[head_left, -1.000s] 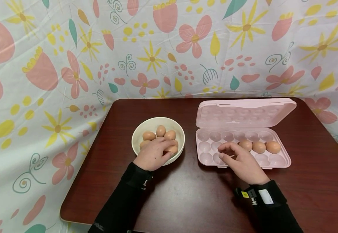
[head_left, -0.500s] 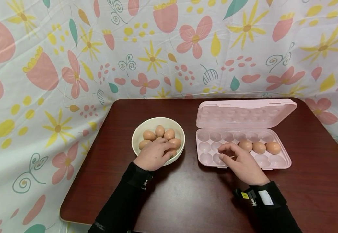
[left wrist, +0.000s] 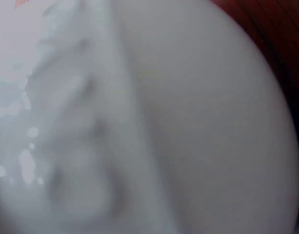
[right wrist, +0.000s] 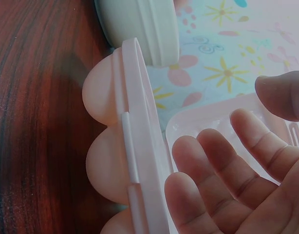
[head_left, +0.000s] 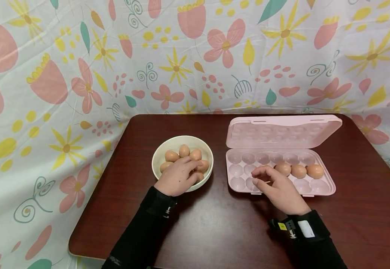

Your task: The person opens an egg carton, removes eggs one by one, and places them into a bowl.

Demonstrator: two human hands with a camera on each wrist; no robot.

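Note:
My left hand reaches into a cream bowl of brown eggs. Its fingers are spread loosely over the eggs, with one egg showing near the thumb and index finger. The palm hides part of the bowl. Over a pink egg carton, my right hand hovers with thumb and fingers apart and nothing between them. Three brown eggs sit in the carton's middle row, to the right of those fingers. In the right wrist view, the right hand's fingers are bare and slightly bent.
The carton's lid stands raised at the back. Both containers rest on a dark red-brown table, the bowl left of the carton. A floral cloth hangs behind the table. The left wrist view shows the pale bowl wall close up.
In the bowl, the left fingers have shifted slightly and eggs have moved, leaving more of the right-hand eggs visible. The right hand has stayed over the carton.

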